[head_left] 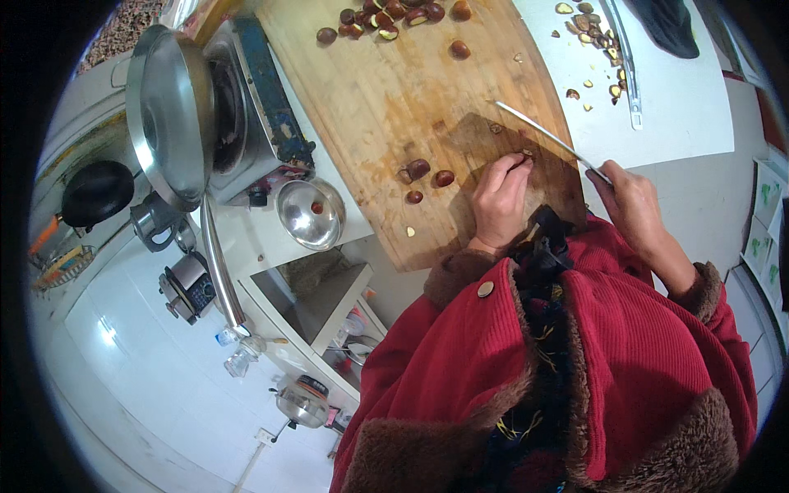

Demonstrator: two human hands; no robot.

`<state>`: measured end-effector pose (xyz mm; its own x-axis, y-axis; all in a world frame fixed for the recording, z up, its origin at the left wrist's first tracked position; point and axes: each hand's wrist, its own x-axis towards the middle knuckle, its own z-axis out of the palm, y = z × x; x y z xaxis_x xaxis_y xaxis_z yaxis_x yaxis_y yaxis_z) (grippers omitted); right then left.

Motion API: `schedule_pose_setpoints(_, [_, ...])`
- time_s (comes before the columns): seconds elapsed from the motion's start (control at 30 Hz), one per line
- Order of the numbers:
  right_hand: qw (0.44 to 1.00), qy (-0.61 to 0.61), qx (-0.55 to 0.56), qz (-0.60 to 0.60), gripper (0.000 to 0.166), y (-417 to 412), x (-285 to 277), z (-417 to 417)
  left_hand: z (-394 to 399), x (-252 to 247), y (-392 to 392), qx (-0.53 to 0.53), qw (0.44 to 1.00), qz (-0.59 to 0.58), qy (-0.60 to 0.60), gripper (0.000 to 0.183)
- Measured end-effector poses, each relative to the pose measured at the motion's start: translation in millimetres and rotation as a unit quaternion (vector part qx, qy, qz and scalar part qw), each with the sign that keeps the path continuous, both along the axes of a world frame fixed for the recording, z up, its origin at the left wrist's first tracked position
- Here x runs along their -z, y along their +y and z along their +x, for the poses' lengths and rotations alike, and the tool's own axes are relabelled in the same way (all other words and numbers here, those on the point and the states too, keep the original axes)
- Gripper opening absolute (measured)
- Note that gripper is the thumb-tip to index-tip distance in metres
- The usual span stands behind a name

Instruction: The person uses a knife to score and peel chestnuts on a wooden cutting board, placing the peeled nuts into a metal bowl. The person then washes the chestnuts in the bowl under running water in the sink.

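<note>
On the wooden cutting board (370,105), my left hand (502,197) pinches a small brown piece, probably a chestnut (527,154), at its fingertips near the board's right side. My right hand (632,200) grips a knife by its handle, just off the board's right edge. The knife's blade (542,130) points up and left over the board, apart from the piece. Several chestnuts (418,169) lie left of my left hand, with a pale cut bit (410,232) below them. A pile of chestnuts (394,12), some with pale cut faces, sits at the board's far end.
Cut chestnut pieces (592,31) and a clear plastic strip (629,74) lie on the white surface at right. Left of the board are a steel bowl (311,215) holding a brown piece, a gas stove (265,92), and a large steel pan (166,117) with its long handle jutting toward me.
</note>
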<state>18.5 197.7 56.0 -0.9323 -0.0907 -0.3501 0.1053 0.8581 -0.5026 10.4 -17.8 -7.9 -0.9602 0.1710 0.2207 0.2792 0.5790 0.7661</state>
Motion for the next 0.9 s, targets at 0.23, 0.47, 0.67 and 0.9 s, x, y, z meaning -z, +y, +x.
schedule_pose_setpoints(0.23, [0.996,0.008,-0.086,0.035,0.012,18.2,-21.9,12.1,2.9,-0.2,2.9,0.006,0.999,-0.041,-0.004,0.016])
schedule_pose_setpoints(0.47, [0.987,-0.031,-0.14,0.065,0.01,11.5,-32.2,6.3,7.1,9.8,-2.0,0.016,0.994,-0.099,0.039,0.023])
schedule_pose_setpoints(0.67, [0.981,-0.064,-0.157,0.098,0.01,5.5,-39.9,-2.4,5.1,11.1,-1.1,0.007,0.997,-0.069,0.037,0.024])
schedule_pose_setpoints(0.9, [0.965,-0.099,-0.193,0.15,0.01,-1.4,-45.0,-12.5,2.6,11.1,0.0,0.017,0.998,-0.044,0.036,0.028])
